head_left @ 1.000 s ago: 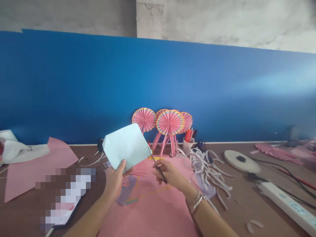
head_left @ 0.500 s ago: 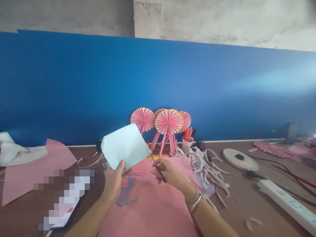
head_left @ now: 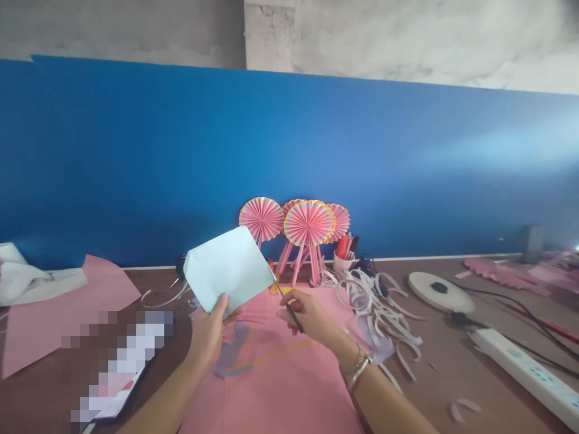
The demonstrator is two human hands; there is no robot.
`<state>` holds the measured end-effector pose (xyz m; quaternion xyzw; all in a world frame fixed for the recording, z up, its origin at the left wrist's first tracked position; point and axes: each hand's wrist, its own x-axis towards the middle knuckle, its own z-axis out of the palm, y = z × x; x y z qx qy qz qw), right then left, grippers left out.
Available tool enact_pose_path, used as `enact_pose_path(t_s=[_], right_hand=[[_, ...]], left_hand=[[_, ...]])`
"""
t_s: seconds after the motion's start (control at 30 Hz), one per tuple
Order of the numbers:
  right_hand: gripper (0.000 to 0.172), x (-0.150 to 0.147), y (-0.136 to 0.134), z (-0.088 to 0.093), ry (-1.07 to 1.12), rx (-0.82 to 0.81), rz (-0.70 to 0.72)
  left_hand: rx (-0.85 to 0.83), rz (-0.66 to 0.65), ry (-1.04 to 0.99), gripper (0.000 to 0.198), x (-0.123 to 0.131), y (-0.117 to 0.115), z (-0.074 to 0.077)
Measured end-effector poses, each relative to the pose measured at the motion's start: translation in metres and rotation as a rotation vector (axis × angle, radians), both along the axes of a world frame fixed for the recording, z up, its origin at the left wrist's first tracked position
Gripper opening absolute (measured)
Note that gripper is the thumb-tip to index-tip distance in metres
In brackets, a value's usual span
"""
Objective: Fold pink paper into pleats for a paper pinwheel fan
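Note:
My left hand [head_left: 217,328] grips a sheet of pale blue paper [head_left: 228,268] by its lower edge, thumb in front and fingers behind. The sheet is held up over the table, tilted. My right hand [head_left: 310,316] is closed on a pair of dark-handled scissors [head_left: 294,313], whose blades meet the paper's right corner. Whether the blades are parted is too small to tell. Beneath both hands lies a large pink paper sheet [head_left: 280,386] with purple and yellow paper pieces on it.
Several pink folded paper fans [head_left: 309,223] stand behind, beside a white cup of pens [head_left: 342,263]. Curled white paper strips [head_left: 380,307] are heaped to the right. Further right are a round white disc [head_left: 441,292] and a power strip [head_left: 529,367]. A partly blurred-out phone-like object [head_left: 124,395] lies left.
Almost nothing differs. The blue paper has shifted very slightly left, with the scissors staying at its right corner.

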<state>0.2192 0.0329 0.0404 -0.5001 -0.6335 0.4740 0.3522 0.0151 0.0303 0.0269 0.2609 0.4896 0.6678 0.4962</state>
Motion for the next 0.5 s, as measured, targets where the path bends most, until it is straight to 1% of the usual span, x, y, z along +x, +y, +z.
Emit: enact_pose_path(t_s=[0.17, 0.23, 0.4, 0.5], right_hand=[[0.021, -0.0009, -0.0014, 0.0015, 0.026, -0.025, 0.006], [0.023, -0.0012, -0.0018, 0.0022, 0.014, -0.027, 0.008], [0.022, -0.0018, -0.0006, 0.0014, 0.006, -0.032, 0.007], [0.021, -0.002, 0.0001, 0.0014, -0.007, -0.023, 0.008]], left_hand=[[-0.03, -0.002, 0.036, 0.016, 0.0002, -0.0022, 0.0033], [-0.032, -0.001, 0.045, 0.017, -0.0002, -0.0023, 0.0028], [0.028, 0.014, 0.007, 0.019, -0.001, -0.0006, -0.0001], [0.015, 0.014, 0.031, 0.018, -0.0014, 0.0, -0.0013]])
